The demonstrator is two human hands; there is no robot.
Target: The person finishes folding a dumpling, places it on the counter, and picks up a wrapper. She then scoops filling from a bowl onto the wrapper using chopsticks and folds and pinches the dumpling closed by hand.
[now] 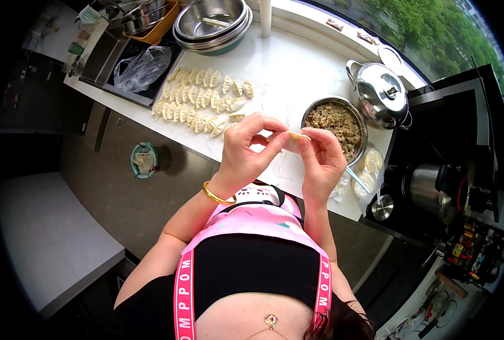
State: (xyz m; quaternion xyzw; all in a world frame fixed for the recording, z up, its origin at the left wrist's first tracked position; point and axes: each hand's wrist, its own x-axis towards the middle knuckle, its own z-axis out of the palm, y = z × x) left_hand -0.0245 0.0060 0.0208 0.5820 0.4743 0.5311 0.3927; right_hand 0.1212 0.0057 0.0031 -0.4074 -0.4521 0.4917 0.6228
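Between my two hands, above the counter's front edge, is a dumpling (293,141) whose edge is pinched by the fingers. My left hand (251,146) grips its left end with thumb and forefinger; a gold bangle circles that wrist. At the other end, my right hand (321,158) pinches the dough the same way. Rows of folded dumplings (192,96) lie on the white counter (274,68), beyond and left of my left hand. A metal bowl of minced filling (337,124) stands just past my right hand. Round dough wrappers (371,164) in plastic lie beside the bowl.
A lidded steel pot (381,93) stands behind the filling bowl. Nested metal bowls (209,25) sit at the back left, near a clear plastic bag (142,69). To the right are a stove with another pot (430,184) and a ladle (383,208). A bin (144,160) stands on the floor.
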